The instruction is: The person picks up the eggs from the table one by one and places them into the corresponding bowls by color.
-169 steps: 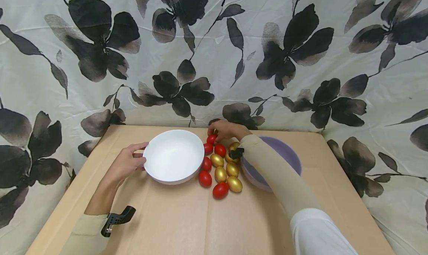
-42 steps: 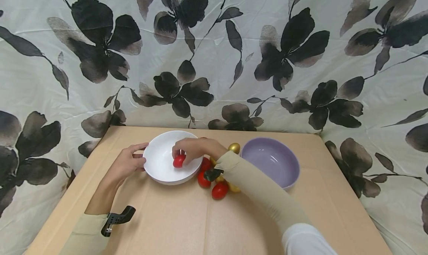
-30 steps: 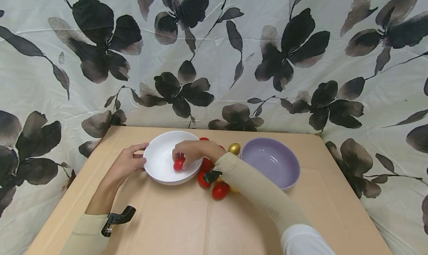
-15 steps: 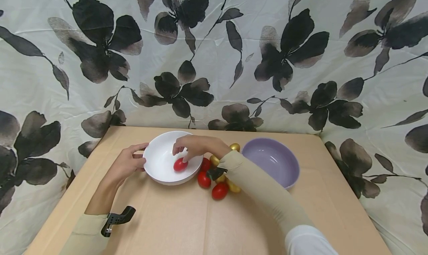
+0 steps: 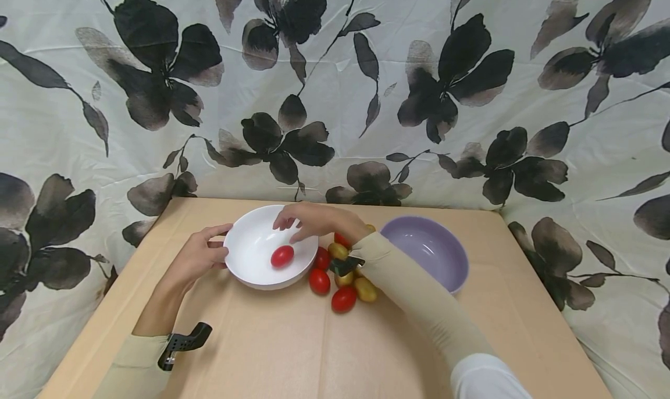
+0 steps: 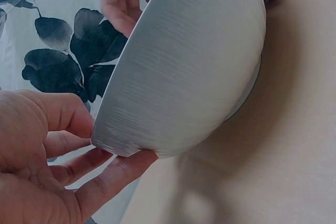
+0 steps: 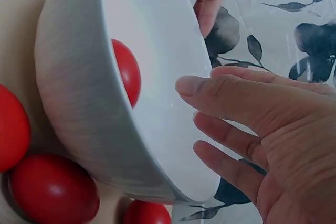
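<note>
A white bowl [image 5: 248, 253] stands at the left of the table with one shiny red egg [image 5: 282, 256] lying inside. My left hand [image 5: 196, 256] pinches the bowl's left rim; the left wrist view has the thumb at the edge and the fingers [image 6: 118, 174] under the side. Over the bowl's right part hovers my right hand [image 5: 324, 220], fingers loosely spread and holding nothing. In the right wrist view, the red egg [image 7: 127, 72] rests against the inner wall, apart from the fingertips [image 7: 191, 85].
Right of the white bowl lie several red eggs [image 5: 344, 299] and several gold eggs [image 5: 364, 290], partly hidden by my right forearm. Beyond them stands a purple bowl [image 5: 426, 250]. A floral cloth [image 5: 366, 67] hangs behind the table [image 5: 293, 346].
My right hand brought a red egg from the group into the white bowl, let go of it and lifted up and to the right. My left hand has stayed at the rim.
</note>
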`<state>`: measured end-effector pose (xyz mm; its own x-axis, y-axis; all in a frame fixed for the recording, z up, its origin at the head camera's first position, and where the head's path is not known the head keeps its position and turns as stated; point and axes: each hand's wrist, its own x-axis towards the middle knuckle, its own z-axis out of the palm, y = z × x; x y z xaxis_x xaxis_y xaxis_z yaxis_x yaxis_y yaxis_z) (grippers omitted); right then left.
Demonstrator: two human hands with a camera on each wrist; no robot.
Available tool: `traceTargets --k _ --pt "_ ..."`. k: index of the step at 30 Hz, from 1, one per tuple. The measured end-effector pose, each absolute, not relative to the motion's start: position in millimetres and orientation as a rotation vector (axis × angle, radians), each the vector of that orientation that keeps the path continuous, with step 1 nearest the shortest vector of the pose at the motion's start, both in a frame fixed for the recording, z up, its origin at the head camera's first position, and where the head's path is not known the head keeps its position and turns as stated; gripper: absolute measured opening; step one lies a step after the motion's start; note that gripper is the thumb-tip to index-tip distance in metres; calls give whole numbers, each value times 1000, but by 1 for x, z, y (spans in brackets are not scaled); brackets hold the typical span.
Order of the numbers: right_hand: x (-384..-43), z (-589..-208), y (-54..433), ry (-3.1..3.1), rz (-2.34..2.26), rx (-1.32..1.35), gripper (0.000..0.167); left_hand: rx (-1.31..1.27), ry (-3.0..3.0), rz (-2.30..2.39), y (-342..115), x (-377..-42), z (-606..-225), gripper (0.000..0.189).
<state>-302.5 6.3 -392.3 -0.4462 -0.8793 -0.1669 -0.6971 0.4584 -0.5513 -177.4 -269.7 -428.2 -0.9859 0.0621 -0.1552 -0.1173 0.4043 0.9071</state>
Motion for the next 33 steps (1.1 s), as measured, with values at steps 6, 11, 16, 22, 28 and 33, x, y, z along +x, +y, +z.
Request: traceTargets --k 6,11,16,22,28,33 --pt "-309 -388 16 2303 -642 -1274 49 -49 2502 1624 -270 -178 -429 69" --pt "-314 -388 24 2362 -649 -1254 46 -43 2511 1611 -271 -178 -430 69" --pt "-317 -389 30 2407 -644 -1252 43 -47 2507 1609 -271 -179 -431 68" --pt "-322 -390 36 2430 -674 -1209 42 -66 2488 1609 -271 -180 -431 69" --pt "-326 -389 42 2467 -685 -1179 42 -64 2477 1621 -270 -179 -430 69" --pt "-331 -392 47 2460 -727 -1166 41 -62 2477 1621 -270 -179 -429 69"
